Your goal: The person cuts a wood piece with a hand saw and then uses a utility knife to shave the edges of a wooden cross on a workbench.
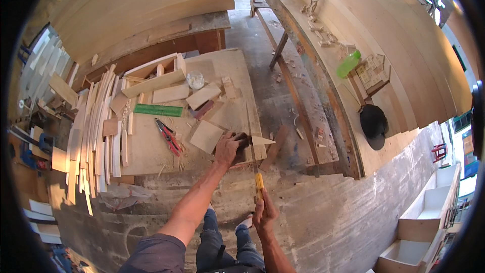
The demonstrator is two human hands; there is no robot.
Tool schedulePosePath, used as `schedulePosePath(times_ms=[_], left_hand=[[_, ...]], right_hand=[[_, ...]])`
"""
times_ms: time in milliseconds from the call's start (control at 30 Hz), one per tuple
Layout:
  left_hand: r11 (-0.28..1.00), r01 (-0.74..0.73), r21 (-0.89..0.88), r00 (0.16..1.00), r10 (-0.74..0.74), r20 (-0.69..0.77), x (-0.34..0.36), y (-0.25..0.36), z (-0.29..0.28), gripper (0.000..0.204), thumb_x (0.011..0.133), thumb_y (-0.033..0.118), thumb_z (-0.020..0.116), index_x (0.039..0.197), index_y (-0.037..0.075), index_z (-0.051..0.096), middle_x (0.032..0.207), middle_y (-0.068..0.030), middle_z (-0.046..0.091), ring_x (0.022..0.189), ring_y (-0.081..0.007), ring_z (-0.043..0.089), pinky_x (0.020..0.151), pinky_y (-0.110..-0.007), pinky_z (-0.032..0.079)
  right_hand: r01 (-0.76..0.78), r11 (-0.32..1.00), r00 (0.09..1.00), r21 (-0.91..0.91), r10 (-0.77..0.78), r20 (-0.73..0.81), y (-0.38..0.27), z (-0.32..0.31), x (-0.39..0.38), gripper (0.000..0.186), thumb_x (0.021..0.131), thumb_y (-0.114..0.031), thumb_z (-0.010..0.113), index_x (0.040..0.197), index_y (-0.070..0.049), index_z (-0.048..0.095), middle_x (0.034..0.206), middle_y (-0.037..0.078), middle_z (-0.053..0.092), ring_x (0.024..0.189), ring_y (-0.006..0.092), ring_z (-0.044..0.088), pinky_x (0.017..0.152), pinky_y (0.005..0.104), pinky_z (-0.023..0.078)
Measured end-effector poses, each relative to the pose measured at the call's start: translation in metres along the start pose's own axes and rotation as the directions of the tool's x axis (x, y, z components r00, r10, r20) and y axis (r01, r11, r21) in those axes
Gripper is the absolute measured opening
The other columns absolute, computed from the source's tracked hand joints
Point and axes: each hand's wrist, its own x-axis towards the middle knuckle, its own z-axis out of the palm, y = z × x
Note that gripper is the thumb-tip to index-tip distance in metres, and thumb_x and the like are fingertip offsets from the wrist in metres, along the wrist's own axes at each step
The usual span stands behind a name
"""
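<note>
My left hand (227, 146) grips a dark block (242, 143) at the workbench's (222, 71) near right corner, pressing by a pale, pointed wood piece (263, 140). My right hand (264, 207) is closed on the yellow handle (259, 183) of a long, thin-bladed saw, whose blade (249, 120) runs upright in the picture beside the block, across the pale piece. A square wood board (204, 135) lies left of my left hand. Further left lie red-and-black pliers (170, 136) and a green ruler (158, 110).
Wood strips (96, 131) pile on the left, near an open wooden box (154, 76) and plastic cup (195, 80). A long bench (323, 91) on the right holds a green bottle (348, 64), black cap (373, 126) and wood scraps. White cabinets (424, 207) stand lower right.
</note>
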Motion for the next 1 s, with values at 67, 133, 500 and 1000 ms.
schedulePosePath(times_ms=[67,133,500,1000], left_hand=[[0.994,0.033,-0.103,0.998,-0.028,0.054,0.003,0.024,-0.006,0.027,0.083,0.011,0.061,0.104,0.018,0.076,0.116,0.0026,0.071,0.102,-0.0279,0.062,0.089,-0.038,0.05],[0.99,0.039,-0.138,0.992,-0.022,0.121,0.01,0.028,-0.019,0.033,0.08,0.006,0.063,0.107,0.018,0.077,0.12,0.0017,0.071,0.099,-0.0297,0.063,0.088,-0.038,0.052],[0.999,0.009,-0.054,1.0,-0.008,0.022,0.0,0.018,-0.011,0.027,0.082,0.016,0.065,0.106,0.021,0.074,0.11,0.0057,0.069,0.099,-0.026,0.061,0.085,-0.04,0.05],[1.0,-0.006,-0.019,0.994,0.008,0.112,0.006,0.022,-0.017,0.034,0.084,0.012,0.06,0.113,0.024,0.073,0.123,0.0069,0.068,0.106,-0.0246,0.06,0.086,-0.041,0.05]], right_hand=[[-0.065,0.996,0.998,-0.056,0.065,0.014,-0.011,-0.001,0.016,0.037,0.099,-0.006,0.055,0.134,0.001,0.06,0.079,0.012,0.064,0.063,0.0106,0.057,0.059,0.0255,0.047],[-0.164,0.98,0.982,-0.113,0.173,0.076,-0.026,0.008,0.039,0.037,0.099,-0.006,0.055,0.134,0.002,0.06,0.079,0.014,0.067,0.063,0.0111,0.06,0.06,0.0259,0.049],[-0.004,0.998,1.0,-0.063,0.004,0.001,-0.005,0.009,-0.001,0.038,0.098,-0.006,0.056,0.136,0.0,0.059,0.085,0.016,0.065,0.067,0.0128,0.059,0.06,0.0267,0.048],[-0.189,0.979,0.979,-0.077,0.194,0.067,-0.031,0.003,0.031,0.034,0.099,-0.006,0.055,0.13,0.007,0.061,0.105,0.022,0.071,0.089,0.016,0.068,0.078,0.0265,0.052]])
